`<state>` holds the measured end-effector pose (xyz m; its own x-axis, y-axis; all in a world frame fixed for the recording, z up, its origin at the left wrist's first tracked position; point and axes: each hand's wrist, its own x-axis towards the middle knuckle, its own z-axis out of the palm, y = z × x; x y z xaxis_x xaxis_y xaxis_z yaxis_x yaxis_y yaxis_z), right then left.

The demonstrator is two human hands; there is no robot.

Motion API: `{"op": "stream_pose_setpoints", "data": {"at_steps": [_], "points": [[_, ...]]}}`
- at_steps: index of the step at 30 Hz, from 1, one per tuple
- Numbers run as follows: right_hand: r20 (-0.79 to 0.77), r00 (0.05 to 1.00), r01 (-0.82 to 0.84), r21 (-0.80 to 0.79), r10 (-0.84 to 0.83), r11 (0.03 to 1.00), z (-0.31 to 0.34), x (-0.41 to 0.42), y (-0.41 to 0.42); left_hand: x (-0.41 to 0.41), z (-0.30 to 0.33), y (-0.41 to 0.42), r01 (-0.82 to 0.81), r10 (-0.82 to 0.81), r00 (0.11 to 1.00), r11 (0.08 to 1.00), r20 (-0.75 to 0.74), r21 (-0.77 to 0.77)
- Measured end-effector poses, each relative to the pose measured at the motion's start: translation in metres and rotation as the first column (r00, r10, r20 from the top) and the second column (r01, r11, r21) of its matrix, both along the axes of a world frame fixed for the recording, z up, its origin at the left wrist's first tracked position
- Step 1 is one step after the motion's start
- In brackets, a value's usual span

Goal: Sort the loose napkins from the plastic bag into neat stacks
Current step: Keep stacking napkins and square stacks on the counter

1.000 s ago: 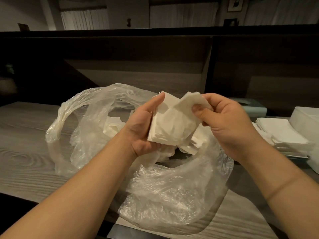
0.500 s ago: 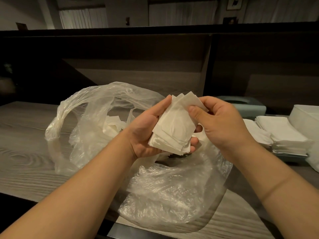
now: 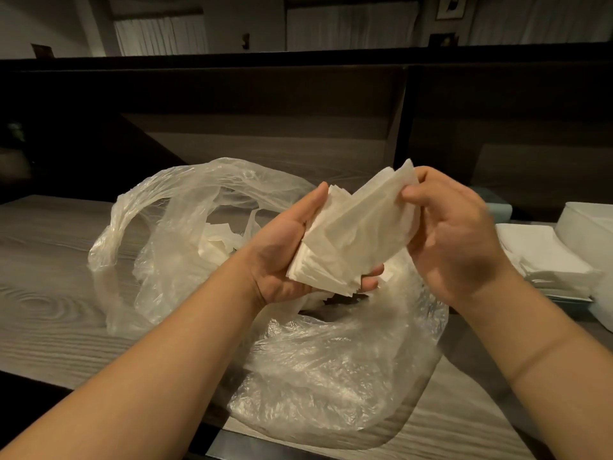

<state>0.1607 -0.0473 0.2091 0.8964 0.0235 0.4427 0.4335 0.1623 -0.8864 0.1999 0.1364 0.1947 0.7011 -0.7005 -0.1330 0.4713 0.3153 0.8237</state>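
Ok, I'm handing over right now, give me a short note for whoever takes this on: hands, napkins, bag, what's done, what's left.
Left hand: cradles a bundle of napkins above the plastic bag.
Right hand: pinches the top corner of the front napkin in that bundle.
Bag: open on the table, loose napkins inside.
Done: a neat stack lies at the right.
Left: square the held bundle, probably set it by the stack, then empty the bag.
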Motion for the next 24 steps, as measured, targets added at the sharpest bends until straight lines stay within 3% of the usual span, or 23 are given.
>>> {"op": "stream_pose_setpoints", "data": {"at_steps": [2,3,8,11,15,20,22,24], "points": [[-0.032,0.991,-0.132,0.062,0.134,0.989,0.004,-0.003,-0.002,0.002,-0.002,0.001,-0.029,0.029,0.999,1.000,-0.025,-0.008],[-0.037,0.992,-0.121,0.030,0.123,0.992,0.004,-0.004,-0.001,0.003,-0.002,0.001,-0.037,0.037,0.999,0.999,-0.023,0.000],[0.004,0.981,0.190,-0.258,-0.196,0.947,-0.004,-0.001,0.009,0.004,-0.004,0.001,0.045,-0.046,0.998,0.999,0.032,0.022],[0.020,0.966,0.253,-0.300,-0.259,0.920,-0.007,0.000,0.010,0.002,-0.005,0.000,0.168,-0.167,0.983,0.986,0.069,0.000],[0.047,0.949,0.311,-0.304,-0.311,0.901,-0.009,0.001,0.013,0.000,-0.004,0.000,0.212,-0.213,0.972,0.977,0.103,0.019],[0.092,0.919,0.395,-0.257,-0.384,0.882,-0.009,0.002,0.013,0.001,-0.005,-0.002,0.172,-0.171,0.980,0.985,0.101,-0.003],[0.013,0.940,0.339,-0.128,-0.340,0.932,-0.004,0.001,0.009,0.002,-0.004,-0.001,0.133,-0.132,0.990,0.991,0.056,-0.014],[-0.095,0.981,0.174,0.072,-0.167,0.982,0.002,-0.001,0.005,0.002,-0.003,-0.001,0.077,-0.076,0.997,0.997,0.025,-0.005]]}}
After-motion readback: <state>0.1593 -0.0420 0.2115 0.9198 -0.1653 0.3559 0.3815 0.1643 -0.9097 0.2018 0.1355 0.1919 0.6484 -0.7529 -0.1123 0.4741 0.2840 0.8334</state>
